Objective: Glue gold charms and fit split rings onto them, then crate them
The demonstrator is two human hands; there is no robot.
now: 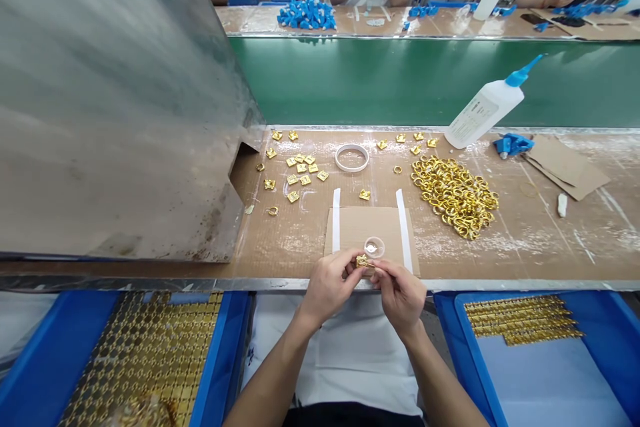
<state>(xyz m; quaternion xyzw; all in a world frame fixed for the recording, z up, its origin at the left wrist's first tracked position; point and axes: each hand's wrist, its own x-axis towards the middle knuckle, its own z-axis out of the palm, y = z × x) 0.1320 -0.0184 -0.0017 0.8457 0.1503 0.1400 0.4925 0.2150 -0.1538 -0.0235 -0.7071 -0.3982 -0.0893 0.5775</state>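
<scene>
Near the table's front edge, my left hand [331, 285] pinches a small gold square piece [362, 260] between thumb and fingers. My right hand [401, 293] is closed on a thin stick-like tool [371, 265], its tip at the gold piece. Just beyond the hands, a small clear round dish [374, 247] rests on a cardboard pad [367, 223] held by two white tape strips. Loose gold square pieces [305, 179] lie to the left, around a white ring [352, 158]. A heap of gold rings [455, 197] is on the right.
A large metal housing [115, 107] blocks the left side. A white glue bottle [484, 113] leans at the back right, near a blue clip [513, 145]. Blue trays [225, 347] [453, 340] flank my lap. Beyond the green belt [400, 80], people work.
</scene>
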